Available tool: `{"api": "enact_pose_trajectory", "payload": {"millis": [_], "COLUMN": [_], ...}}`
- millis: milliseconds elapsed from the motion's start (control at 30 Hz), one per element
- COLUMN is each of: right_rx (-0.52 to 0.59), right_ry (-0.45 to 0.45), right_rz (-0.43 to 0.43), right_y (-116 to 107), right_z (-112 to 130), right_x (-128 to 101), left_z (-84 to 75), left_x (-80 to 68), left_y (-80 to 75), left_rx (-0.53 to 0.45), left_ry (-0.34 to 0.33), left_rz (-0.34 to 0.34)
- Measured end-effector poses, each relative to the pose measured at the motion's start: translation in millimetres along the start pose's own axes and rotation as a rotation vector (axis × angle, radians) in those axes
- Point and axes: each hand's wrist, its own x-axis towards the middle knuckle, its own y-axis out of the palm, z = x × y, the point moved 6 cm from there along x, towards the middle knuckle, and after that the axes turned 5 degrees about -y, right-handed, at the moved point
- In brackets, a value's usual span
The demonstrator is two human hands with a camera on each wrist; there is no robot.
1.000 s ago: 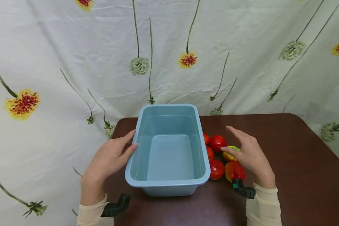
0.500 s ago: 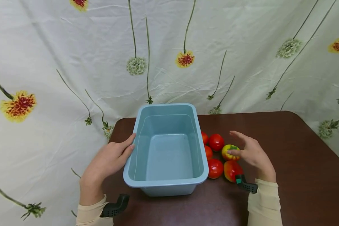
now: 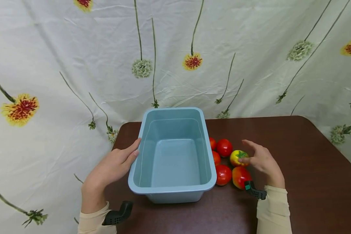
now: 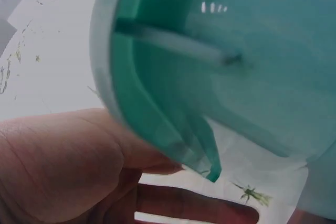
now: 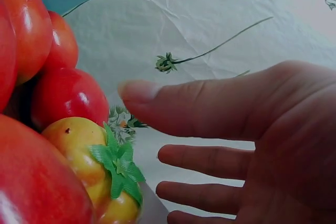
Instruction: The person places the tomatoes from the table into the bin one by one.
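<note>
A light blue plastic bin (image 3: 172,188) stands empty on the brown table (image 3: 304,156). My left hand (image 3: 112,167) rests flat against the bin's left rim (image 4: 157,124), fingers straight. Right of the bin lie several red tomatoes (image 3: 224,147) and one yellow-red tomato with a green top (image 3: 237,157). My right hand (image 3: 261,161) hovers open just right of that yellow tomato (image 5: 89,161), thumb near it, holding nothing. A red-orange tomato (image 3: 240,177) lies below it, close to my right wrist.
A flowered white cloth (image 3: 76,65) hangs behind the table and to its left. The table's left edge runs close beside the bin, under my left hand. Bare table surface stretches right of my right hand.
My right hand has drawn back down and to the right, off the top of the tomatoes, and now sits beside the yellow one. The left hand has hardly moved.
</note>
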Motion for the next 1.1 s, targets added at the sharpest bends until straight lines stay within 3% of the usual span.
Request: {"api": "enact_pose_trajectory", "payload": {"millis": [167, 500, 1100], "right_rx": [0.045, 0.109, 0.122], "right_ry": [0.005, 0.002, 0.033], "right_rz": [0.042, 0.092, 0.111], "right_y": [6.5, 16.0, 20.5], "right_z": [-5.1, -14.7, -25.4], "right_x": [0.4, 1.8, 3.9], "left_z": [8.0, 24.9, 37.1], "left_x": [1.5, 3.2, 9.2], "left_y": [2.0, 6.3, 13.0], "left_rx": [-0.105, -0.189, -0.449], "left_ry": [0.012, 0.018, 0.197], "left_rz": [0.064, 0.112, 0.170]}}
